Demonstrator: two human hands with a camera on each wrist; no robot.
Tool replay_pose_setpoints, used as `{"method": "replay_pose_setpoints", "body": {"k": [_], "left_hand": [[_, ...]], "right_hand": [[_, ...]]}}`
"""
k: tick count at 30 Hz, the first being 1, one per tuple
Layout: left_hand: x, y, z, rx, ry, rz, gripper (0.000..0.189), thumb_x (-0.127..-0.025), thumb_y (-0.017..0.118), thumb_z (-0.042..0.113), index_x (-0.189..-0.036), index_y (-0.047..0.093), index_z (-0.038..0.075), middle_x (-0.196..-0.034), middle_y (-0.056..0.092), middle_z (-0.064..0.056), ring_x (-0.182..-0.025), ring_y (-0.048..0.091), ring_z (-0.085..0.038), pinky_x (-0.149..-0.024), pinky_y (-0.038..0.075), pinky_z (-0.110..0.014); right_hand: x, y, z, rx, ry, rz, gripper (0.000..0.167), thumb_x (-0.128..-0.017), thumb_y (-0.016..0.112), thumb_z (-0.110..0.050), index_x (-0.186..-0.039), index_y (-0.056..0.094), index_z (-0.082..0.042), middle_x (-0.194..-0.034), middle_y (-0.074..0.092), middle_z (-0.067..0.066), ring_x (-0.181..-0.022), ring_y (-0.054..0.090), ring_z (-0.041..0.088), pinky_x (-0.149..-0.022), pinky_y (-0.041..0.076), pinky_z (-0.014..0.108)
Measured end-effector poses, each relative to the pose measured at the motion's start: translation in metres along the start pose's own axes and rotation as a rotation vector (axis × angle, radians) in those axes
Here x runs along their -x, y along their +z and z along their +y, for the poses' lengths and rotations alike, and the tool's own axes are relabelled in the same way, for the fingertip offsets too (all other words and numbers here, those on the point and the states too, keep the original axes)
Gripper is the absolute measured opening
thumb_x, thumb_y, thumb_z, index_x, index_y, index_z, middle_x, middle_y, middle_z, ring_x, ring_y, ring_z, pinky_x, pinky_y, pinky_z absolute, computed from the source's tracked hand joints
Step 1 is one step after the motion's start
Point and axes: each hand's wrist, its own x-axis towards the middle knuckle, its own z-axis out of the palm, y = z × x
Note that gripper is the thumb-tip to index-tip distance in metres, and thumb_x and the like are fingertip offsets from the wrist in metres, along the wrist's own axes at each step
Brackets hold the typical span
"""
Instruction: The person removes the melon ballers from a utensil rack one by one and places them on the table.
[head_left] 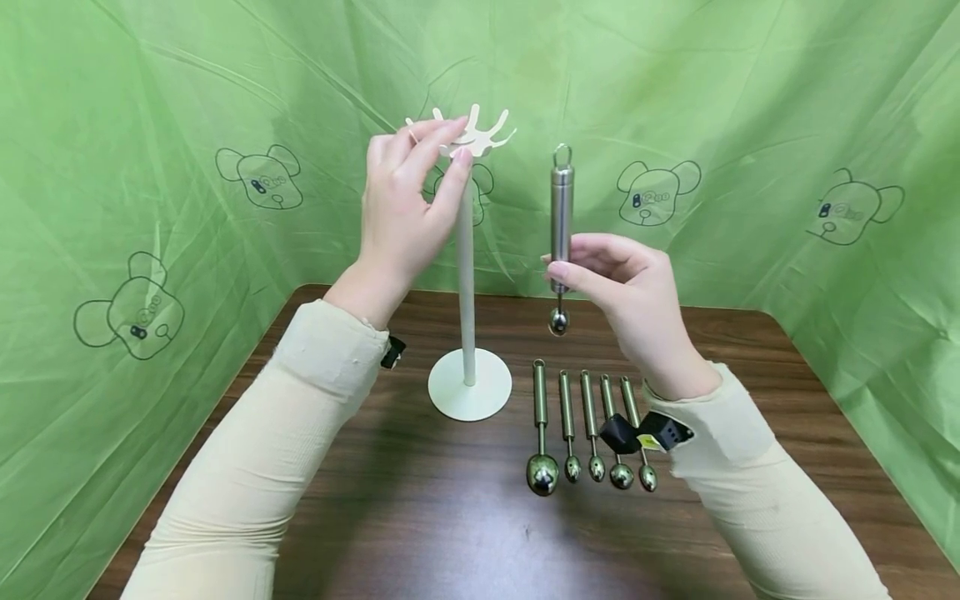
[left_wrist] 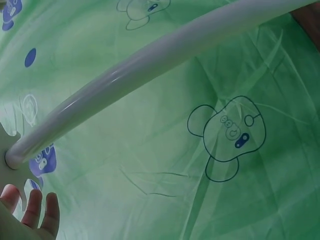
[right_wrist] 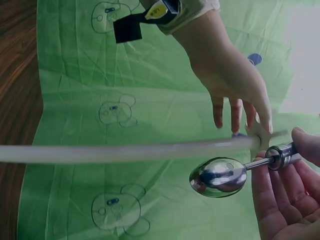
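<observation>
A white stand rises from a round base to a crown of upturned hooks. My left hand is at this crown, with thumb and forefinger pinching its near-left edge; other fingers are spread loosely beside it in the left wrist view. To the right of the post, my right hand grips a steel melon baller low on its handle, thumb in front. The tool hangs upright, its ring at the top and its shiny oval bowl below the fingers.
Several more steel melon ballers lie in a row on the dark wooden table, right of the stand's base. The right wrist camera overlaps some of them. Green cloth walls with printed bear heads enclose the table at the back and sides.
</observation>
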Motion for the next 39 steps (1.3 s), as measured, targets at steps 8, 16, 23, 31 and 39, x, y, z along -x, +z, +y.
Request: {"method": "replay_pose_setpoints", "body": {"k": [8,16,23,31,39], "left_hand": [[-0.001,-0.008,0.003,-0.063,-0.030,-0.054,0.034,-0.100,0.055,0.034,-0.128,0.068,0.020,-0.133,0.063,-0.002,-0.110,0.047,-0.026,-0.082,0.043,-0.038],[-0.001,-0.013,0.004,-0.094,-0.051,-0.086,0.034,-0.100,0.054,0.037,-0.127,0.069,0.022,-0.133,0.062,-0.001,-0.113,0.046,-0.026,-0.079,0.046,-0.042],[0.000,-0.013,0.003,-0.091,-0.060,-0.088,0.034,-0.100,0.054,0.038,-0.127,0.069,0.021,-0.132,0.062,-0.002,-0.112,0.046,-0.026,-0.078,0.044,-0.039],[0.001,-0.013,0.004,-0.095,-0.066,-0.097,0.035,-0.100,0.054,0.041,-0.127,0.069,0.023,-0.132,0.063,-0.001,-0.112,0.046,-0.027,-0.077,0.045,-0.040],[0.001,-0.013,0.003,-0.076,-0.048,-0.076,0.034,-0.099,0.056,0.038,-0.126,0.069,0.022,-0.130,0.063,-0.001,-0.110,0.046,-0.027,-0.077,0.044,-0.041]], "right_hand": [[0.011,-0.024,0.003,-0.035,-0.001,0.078,0.017,-0.085,0.073,0.002,-0.101,0.075,-0.004,-0.088,0.076,0.001,-0.077,0.071,0.012,-0.076,0.057,0.025],[0.023,-0.043,0.015,-0.060,-0.012,0.143,0.015,-0.085,0.072,0.005,-0.099,0.074,0.001,-0.087,0.078,0.005,-0.073,0.071,0.013,-0.068,0.056,0.024],[0.037,-0.057,0.027,-0.078,0.008,0.164,0.016,-0.086,0.071,0.005,-0.102,0.072,0.006,-0.089,0.077,0.007,-0.071,0.070,0.013,-0.066,0.057,0.024],[0.053,-0.069,0.045,-0.109,0.039,0.211,0.013,-0.087,0.068,0.008,-0.099,0.072,0.004,-0.089,0.078,0.007,-0.070,0.071,0.014,-0.064,0.057,0.025],[0.065,-0.076,0.056,-0.132,0.086,0.257,0.014,-0.088,0.066,0.009,-0.097,0.074,0.002,-0.089,0.078,0.006,-0.070,0.071,0.014,-0.063,0.056,0.024]]}}
